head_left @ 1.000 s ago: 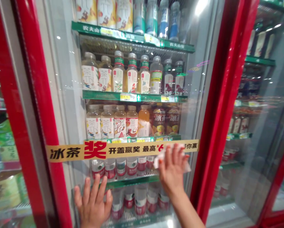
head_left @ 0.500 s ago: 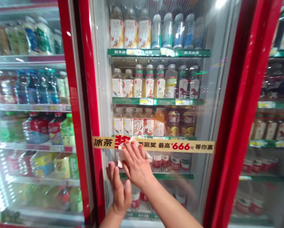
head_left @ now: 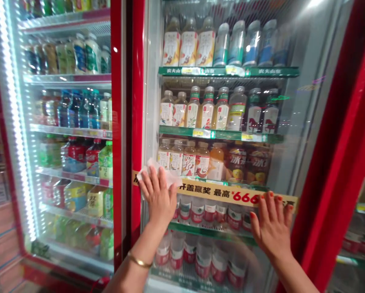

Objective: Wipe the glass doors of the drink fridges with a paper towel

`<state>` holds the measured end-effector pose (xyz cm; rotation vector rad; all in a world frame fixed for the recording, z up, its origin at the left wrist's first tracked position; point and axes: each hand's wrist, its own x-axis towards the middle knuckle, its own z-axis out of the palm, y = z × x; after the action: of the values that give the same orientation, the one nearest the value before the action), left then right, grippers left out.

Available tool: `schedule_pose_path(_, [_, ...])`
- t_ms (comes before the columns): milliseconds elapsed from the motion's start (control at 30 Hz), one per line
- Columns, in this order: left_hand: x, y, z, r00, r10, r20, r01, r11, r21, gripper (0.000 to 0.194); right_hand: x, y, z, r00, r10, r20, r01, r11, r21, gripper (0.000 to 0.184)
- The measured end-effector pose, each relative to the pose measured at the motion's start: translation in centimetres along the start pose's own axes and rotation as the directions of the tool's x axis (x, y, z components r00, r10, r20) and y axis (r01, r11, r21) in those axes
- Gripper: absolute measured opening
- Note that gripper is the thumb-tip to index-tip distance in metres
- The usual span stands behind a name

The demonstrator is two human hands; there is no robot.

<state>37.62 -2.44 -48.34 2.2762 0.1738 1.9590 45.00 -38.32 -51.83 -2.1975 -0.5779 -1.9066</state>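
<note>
Head camera: a red-framed glass-door drinks cooler [head_left: 138, 101] is standing ahead, displaying bottles [head_left: 207, 110] on green-edged shelves [head_left: 178, 131]. A tan promotional strip [head_left: 207, 191] printed "666" is crossing its door. The right hand [head_left: 272, 224] is spreading wide, fingers overlapping the strip's right part. The left hand [head_left: 159, 201], also splayed wide, is pressing a white tissue [head_left: 172, 176] over the strip's left part. A gold bangle [head_left: 139, 261] is circling the left forearm [head_left: 130, 280].

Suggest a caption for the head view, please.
Left hand flat on white tissue, right hand spread, along yellow strip on cooler door.
</note>
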Motion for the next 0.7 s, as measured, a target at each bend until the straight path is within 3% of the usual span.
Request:
schedule_pose_path(67, [-0.6,2.1,0.2,0.995,0.092,0.035,-0.092,0.996,0.011,0.084,-0.7,0.4,0.5,1.000,-0.011,-0.025,0.011,1.000,-0.006,0.077])
schedule_pose_path(133, [-3.4,2.5,0.3,0.937,0.337,0.092,-0.339,0.941,0.006,0.082,-1.1,0.1,0.9,0.999,-0.001,-0.053,0.003,0.999,0.034,0.076])
schedule_pose_path(200, [-6.5,0.6,0.0,0.835,0.535,0.127,-0.540,0.842,0.001,0.084,-1.1,-0.3,1.0,0.995,0.036,-0.090,-0.027,0.994,0.104,0.073])
schedule_pose_path(233, [-7.4,-0.9,-0.2,0.815,0.561,0.141,-0.569,0.822,0.020,0.085,-1.1,-0.4,1.0,0.994,0.049,-0.101,-0.035,0.990,0.137,0.072])
schedule_pose_path(267, [-7.5,-2.4,-0.4,0.832,0.534,0.150,-0.547,0.836,0.054,0.085,-1.1,-0.5,0.9,0.993,0.055,-0.107,-0.037,0.986,0.163,0.071])
schedule_pose_path(333, [-5.8,-4.4,-0.7,0.926,0.350,0.144,-0.368,0.920,0.135,0.085,-1.0,-0.5,0.8,0.993,0.046,-0.106,-0.026,0.983,0.180,0.069])
schedule_pose_path(400, [-2.9,-3.8,-0.6,0.991,0.094,0.097,-0.110,0.978,0.175,0.086,-0.9,-0.4,0.5,0.993,0.037,-0.111,-0.018,0.985,0.171,0.069])
schedule_pose_path(467, [-1.7,-1.4,-0.2,0.996,-0.041,0.073,0.029,0.988,0.153,0.088,-1.0,-0.4,0.2,0.992,0.050,-0.118,-0.031,0.987,0.160,0.068])
schedule_pose_path(533, [-3.5,0.9,0.0,0.990,0.081,0.111,-0.093,0.990,0.109,0.088,-1.0,-0.4,0.0,0.992,0.062,-0.113,-0.043,0.986,0.162,0.067])
schedule_pose_path(600, [-7.7,1.6,-0.2,0.924,0.340,0.175,-0.356,0.933,0.063,0.084,-0.9,-0.6,-0.1,0.991,0.073,-0.109,-0.054,0.984,0.172,0.067])
schedule_pose_path(633, [-9.8,1.0,-0.4,0.880,0.432,0.196,-0.449,0.892,0.052,0.081,-0.9,-0.7,-0.1,0.991,0.081,-0.110,-0.061,0.982,0.179,0.067])
schedule_pose_path(667, [-11.5,-0.1,-0.5,0.868,0.457,0.194,-0.475,0.878,0.058,0.080,-0.9,-0.8,-0.1,0.990,0.089,-0.109,-0.068,0.980,0.190,0.067])
schedule_pose_path(700, [-12.4,-1.3,-0.5,0.883,0.434,0.178,-0.452,0.888,0.078,0.079,-0.8,-0.9,-0.1,0.989,0.102,-0.108,-0.079,0.976,0.202,0.066])
